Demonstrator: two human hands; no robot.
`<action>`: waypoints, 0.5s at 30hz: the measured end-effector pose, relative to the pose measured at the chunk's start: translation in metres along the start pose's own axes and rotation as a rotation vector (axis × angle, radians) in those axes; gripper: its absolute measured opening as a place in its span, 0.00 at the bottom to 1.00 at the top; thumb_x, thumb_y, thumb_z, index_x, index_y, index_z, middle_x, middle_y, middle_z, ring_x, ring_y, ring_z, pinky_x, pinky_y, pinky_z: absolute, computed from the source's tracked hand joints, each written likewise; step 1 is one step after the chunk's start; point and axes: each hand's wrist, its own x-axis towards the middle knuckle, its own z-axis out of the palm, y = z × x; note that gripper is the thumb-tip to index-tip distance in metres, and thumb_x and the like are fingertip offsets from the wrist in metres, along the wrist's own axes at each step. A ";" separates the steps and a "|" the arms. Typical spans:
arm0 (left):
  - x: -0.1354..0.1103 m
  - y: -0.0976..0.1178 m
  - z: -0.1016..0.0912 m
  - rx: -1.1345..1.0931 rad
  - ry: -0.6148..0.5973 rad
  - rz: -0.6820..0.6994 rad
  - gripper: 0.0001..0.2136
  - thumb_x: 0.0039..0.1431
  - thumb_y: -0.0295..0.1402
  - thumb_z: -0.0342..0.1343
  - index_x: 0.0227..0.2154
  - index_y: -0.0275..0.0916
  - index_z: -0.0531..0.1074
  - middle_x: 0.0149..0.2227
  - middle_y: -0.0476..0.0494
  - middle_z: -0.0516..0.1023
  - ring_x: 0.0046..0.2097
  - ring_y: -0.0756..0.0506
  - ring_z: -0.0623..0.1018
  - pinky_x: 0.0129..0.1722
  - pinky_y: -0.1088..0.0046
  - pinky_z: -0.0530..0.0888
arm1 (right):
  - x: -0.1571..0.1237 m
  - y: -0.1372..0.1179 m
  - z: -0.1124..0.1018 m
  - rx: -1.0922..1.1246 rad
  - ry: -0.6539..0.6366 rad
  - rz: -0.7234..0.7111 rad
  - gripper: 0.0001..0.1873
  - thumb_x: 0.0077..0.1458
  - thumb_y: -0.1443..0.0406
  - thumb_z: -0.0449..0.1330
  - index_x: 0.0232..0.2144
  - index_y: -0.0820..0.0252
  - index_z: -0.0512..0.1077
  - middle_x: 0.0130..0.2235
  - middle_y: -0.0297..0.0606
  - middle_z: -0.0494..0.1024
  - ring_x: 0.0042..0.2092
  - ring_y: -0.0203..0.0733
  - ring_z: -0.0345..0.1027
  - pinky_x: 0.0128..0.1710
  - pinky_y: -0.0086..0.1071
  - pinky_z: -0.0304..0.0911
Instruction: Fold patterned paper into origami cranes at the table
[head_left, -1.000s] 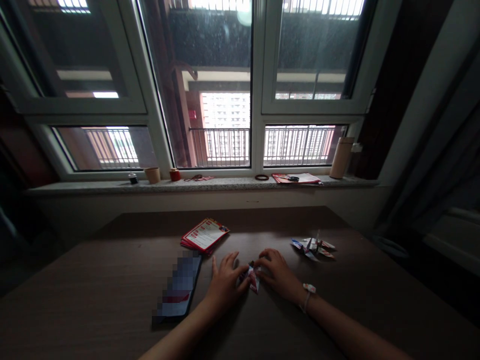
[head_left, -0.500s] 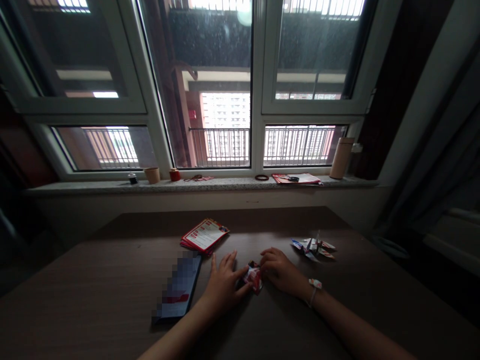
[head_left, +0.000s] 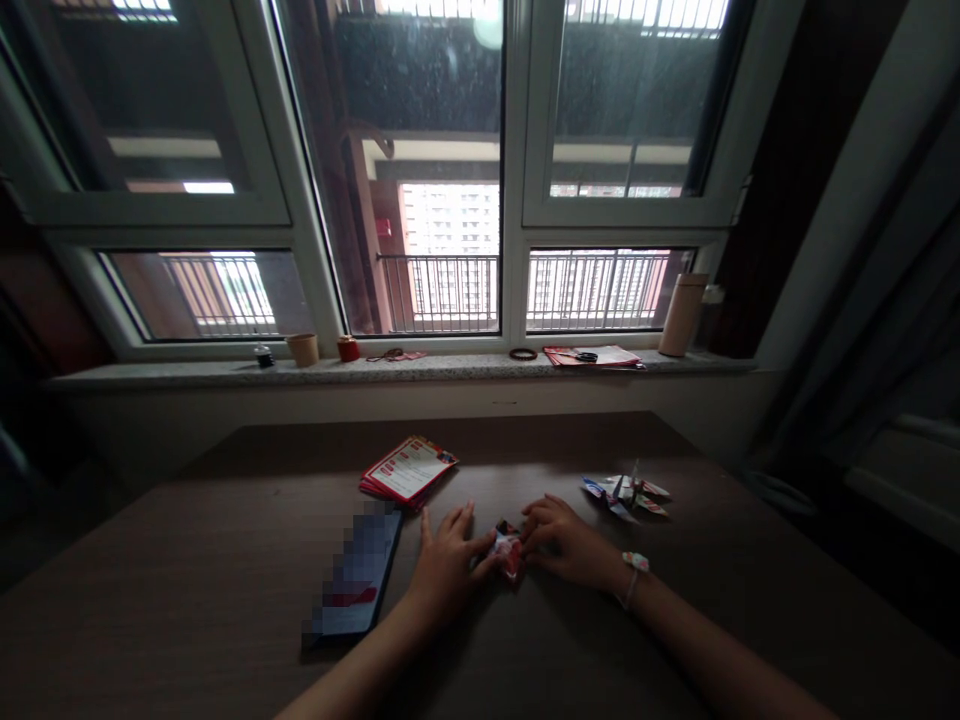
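A small piece of folded paper point(head_left: 508, 552), printed red, white and dark, lies on the table between my hands. My left hand point(head_left: 448, 560) holds its left side down with thumb and index finger, the other fingers spread on the tabletop. From the right, my right hand point(head_left: 559, 540), a bracelet point(head_left: 635, 562) at its wrist, has its bent fingers on the paper's right edge. How those fingertips grip is partly hidden. Beyond my right hand are several folded paper cranes point(head_left: 626, 497).
A stack of printed cards point(head_left: 411, 470) lies past my left hand, near a phone-like device point(head_left: 358, 580), partly pixelated. On the windowsill point(head_left: 457, 369) stand a paper cup point(head_left: 303, 350), a red spool point(head_left: 348, 348), a bracelet point(head_left: 523, 354), scissors point(head_left: 586, 357) on papers and a flask point(head_left: 684, 315).
My right hand and wrist have shifted slightly, with its fingers lower on the paper's right edge. My left hand stays almost where it was.
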 end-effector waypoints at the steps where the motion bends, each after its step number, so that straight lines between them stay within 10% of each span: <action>1: 0.000 0.001 -0.001 -0.003 -0.003 -0.004 0.16 0.61 0.51 0.50 0.49 0.60 0.73 0.63 0.40 0.64 0.64 0.35 0.64 0.60 0.33 0.45 | 0.000 0.000 0.000 -0.004 -0.003 0.004 0.07 0.52 0.64 0.66 0.36 0.49 0.79 0.40 0.35 0.78 0.54 0.46 0.63 0.62 0.49 0.44; 15: 0.001 0.002 -0.003 -0.022 -0.017 -0.041 0.14 0.59 0.45 0.55 0.48 0.59 0.74 0.64 0.41 0.62 0.66 0.33 0.59 0.60 0.33 0.44 | 0.003 -0.011 0.007 -0.106 0.089 0.088 0.11 0.62 0.67 0.51 0.38 0.55 0.74 0.44 0.38 0.76 0.48 0.40 0.69 0.65 0.53 0.38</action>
